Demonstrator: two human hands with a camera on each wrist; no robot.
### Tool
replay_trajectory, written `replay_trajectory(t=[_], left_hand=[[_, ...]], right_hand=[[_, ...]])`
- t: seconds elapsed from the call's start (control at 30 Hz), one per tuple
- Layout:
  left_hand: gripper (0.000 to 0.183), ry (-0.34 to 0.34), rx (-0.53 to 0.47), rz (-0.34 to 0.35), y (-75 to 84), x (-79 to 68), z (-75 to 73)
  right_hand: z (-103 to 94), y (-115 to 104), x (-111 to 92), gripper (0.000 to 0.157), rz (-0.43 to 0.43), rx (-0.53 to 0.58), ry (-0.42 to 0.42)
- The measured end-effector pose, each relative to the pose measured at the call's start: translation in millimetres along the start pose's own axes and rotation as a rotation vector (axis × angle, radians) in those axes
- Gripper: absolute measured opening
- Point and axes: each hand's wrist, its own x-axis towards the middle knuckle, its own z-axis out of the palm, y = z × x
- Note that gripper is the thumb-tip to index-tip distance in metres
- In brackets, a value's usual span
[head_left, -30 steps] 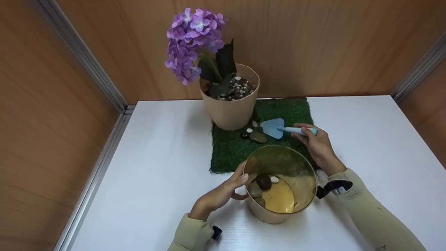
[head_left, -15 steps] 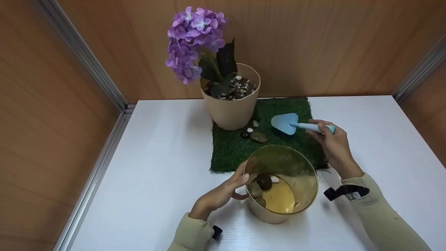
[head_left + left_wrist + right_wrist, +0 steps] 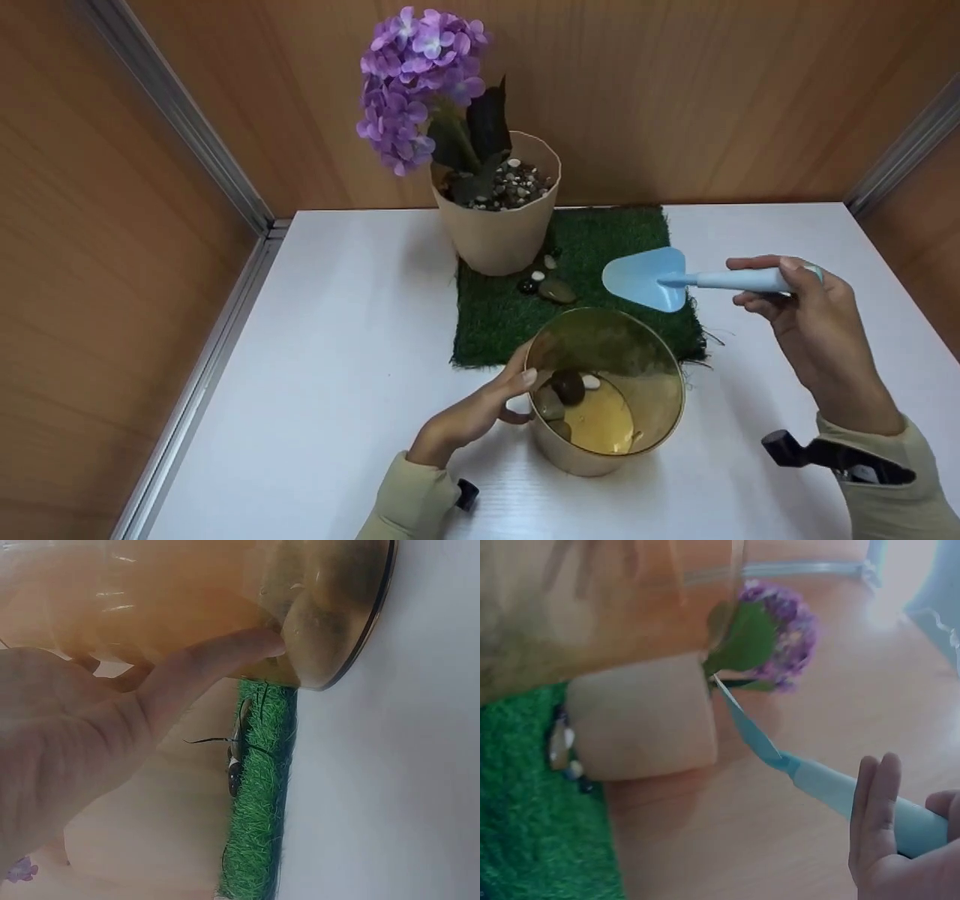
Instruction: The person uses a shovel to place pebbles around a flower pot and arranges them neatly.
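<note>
My right hand [image 3: 821,330] grips the handle of a light blue toy trowel [image 3: 649,279], thumb on top and fingers beneath. The trowel is raised, its blade pointing left and overlapping the right part of the grass mat in the head view. My left hand [image 3: 480,409] holds the left side of a see-through amber tub [image 3: 660,405], with the thumb near its rim. Inside that tub lie a dark stone [image 3: 568,388], a small white pebble [image 3: 591,382] and greyish stones [image 3: 550,403]. In the left wrist view, a finger [image 3: 225,660] lies along the tub's wall.
A beige pot [image 3: 495,240] with purple flowers [image 3: 420,75] stands on the back left of a green grass mat [image 3: 607,232]. Several pebbles [image 3: 556,290] lie beside the pot. A wooden panel [image 3: 675,97] closes off the back of the white table [image 3: 337,322].
My right hand has drawn the trowel up and to the right, away from the pebbles by the pot. The left hand and the tub have stayed in place.
</note>
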Motion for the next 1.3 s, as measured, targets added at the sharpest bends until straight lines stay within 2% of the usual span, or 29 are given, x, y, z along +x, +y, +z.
replay_trajectory(t=[0.13, 0.23, 0.37, 0.47, 0.63, 0.77, 0.83, 0.97, 1.07, 1.17, 1.3], left_hand=[[0.055, 0.004, 0.013, -0.001, 0.3, 0.2, -0.5], [0.058, 0.013, 0.000, -0.020, 0.5, 0.3, 0.0], [0.061, 0.021, -0.023, -0.049, 0.8, 0.8, 0.2], [0.059, 0.023, -0.046, -0.043, 1.2, 0.8, 0.2], [0.059, 0.027, -0.077, -0.036, 3.4, 1.2, 1.7], [0.059, 0.032, -0.072, -0.048, 5.2, 1.6, 2.6], [0.060, 0.034, -0.069, -0.055, 5.4, 2.0, 2.8], [0.062, 0.037, -0.077, -0.064, 5.0, 2.6, 2.7], [0.061, 0.037, -0.084, -0.063, 4.7, 2.8, 2.2], [0.059, 0.036, -0.079, -0.060, 4.5, 3.1, 1.9], [0.058, 0.034, -0.072, -0.055, 4.4, 3.6, 2.2]], right_hand=[[16.2, -14, -16, 0.036, -0.031, -0.028, -0.080], [29.4, -15, -26, 0.034, -0.028, -0.114, -0.129], [48.0, -7, -37, 0.026, 0.005, -0.369, -0.176], [59.9, 3, -42, 0.022, 0.032, -0.568, -0.254], [74.0, 22, -46, 0.018, 0.059, -0.781, -0.431], [84.0, 33, -47, 0.016, 0.005, -0.913, -0.565], [88.4, 37, -47, 0.016, -0.015, -0.954, -0.619], [95.2, 42, -47, 0.016, 0.016, -0.957, -0.704], [98.4, 45, -46, 0.017, 0.008, -0.960, -0.748], [100.6, 47, -45, 0.016, -0.003, -0.959, -0.764], [101.9, 48, -43, 0.015, 0.039, -0.926, -0.753]])
